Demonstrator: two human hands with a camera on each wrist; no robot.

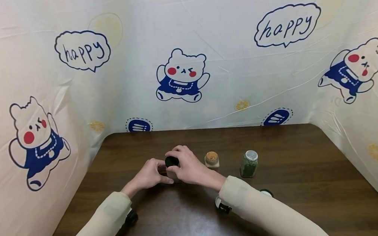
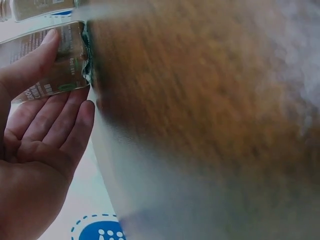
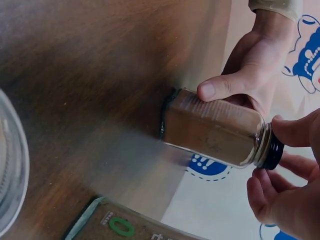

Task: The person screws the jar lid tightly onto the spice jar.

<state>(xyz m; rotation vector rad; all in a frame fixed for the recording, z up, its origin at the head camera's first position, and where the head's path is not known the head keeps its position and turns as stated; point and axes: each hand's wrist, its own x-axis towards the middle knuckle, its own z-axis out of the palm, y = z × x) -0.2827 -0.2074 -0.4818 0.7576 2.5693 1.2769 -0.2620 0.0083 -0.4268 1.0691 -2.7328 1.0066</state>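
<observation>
Standing on the worktop (image 1: 178, 224), a powder-filled square glass spice jar (image 3: 215, 127) was gripped low by the left hand (image 1: 149, 174), presumably so that twisting was prevented; its black cap (image 3: 273, 153) was pinched from above by the right hand (image 1: 190, 166).

A black-capped, brown-filled glass jar (image 3: 215, 127) stands upright.

From here the right hand (image 1: 190, 166) hides most of the brown-filled jar (image 3: 212, 129), its small print too blurred to read. Five o'clock from the green shaker (image 1: 248, 165), the right sleeve (image 1: 268, 210) covers most of a dark-rimmed thing (image 1: 267, 192). The right-wrist view cuts off a clear rim (image 3: 22, 165) at nine.
</observation>
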